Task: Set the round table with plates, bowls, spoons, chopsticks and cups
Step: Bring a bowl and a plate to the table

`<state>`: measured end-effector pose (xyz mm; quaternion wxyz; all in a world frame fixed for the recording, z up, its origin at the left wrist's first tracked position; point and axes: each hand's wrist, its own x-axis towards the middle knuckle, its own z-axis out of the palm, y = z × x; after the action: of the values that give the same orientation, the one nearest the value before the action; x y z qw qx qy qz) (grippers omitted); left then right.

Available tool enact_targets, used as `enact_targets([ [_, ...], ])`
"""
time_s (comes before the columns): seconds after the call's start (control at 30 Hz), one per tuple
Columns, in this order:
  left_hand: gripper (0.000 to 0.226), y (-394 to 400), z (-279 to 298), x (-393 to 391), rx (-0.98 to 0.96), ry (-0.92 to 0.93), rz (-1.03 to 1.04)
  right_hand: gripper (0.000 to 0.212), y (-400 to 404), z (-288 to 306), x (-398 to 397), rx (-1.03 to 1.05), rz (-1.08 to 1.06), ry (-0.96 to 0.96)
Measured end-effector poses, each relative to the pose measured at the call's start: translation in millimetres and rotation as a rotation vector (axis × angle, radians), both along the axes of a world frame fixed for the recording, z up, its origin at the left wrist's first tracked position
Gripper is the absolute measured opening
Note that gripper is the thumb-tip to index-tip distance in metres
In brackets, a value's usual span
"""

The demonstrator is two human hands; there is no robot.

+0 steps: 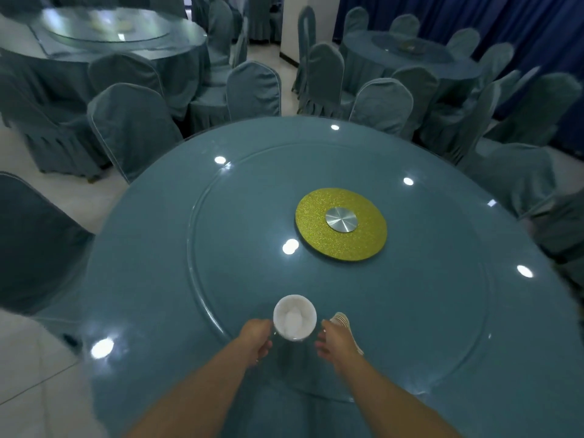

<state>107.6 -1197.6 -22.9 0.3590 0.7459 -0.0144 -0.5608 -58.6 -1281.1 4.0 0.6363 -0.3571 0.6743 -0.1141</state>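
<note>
The left hand (257, 339) had its fingers curled at the side of a small round white cup (294, 317), gripping it, though the contact was blurred. The right hand (331, 341), just right of the cup, curled its fingers around a striped white object (343, 320), apparently stacked spoons. Beyond the fingers lay the blue glass-topped round worktop (442, 311), its glittery gold disc (341, 228) farther off, and teal-covered chairs (132, 128) around.

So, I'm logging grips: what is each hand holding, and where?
Left hand grips the white cup at its left side. Right hand holds a striped item; where, unclear.
</note>
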Motion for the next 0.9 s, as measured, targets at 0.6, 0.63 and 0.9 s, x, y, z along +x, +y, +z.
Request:
enact_targets([
  [0.6, 0.020, 235.8, 100.4, -95.1, -0.112, -0.090, 0.247, 0.010, 187.8, 55.3, -30.2, -0.042, 0.331, -0.183],
  [0.63, 0.018, 251.6, 107.7, -94.8, -0.118, -0.100, 0.269, 0.011, 202.2, 59.4, -24.3, -0.056, 0.362, -0.192],
  [0.9, 0.017, 381.0, 148.9, -76.2, -0.198, -0.150, 0.482, 0.022, 326.8, 82.7, 34.5, -0.101, 0.604, -0.224],
])
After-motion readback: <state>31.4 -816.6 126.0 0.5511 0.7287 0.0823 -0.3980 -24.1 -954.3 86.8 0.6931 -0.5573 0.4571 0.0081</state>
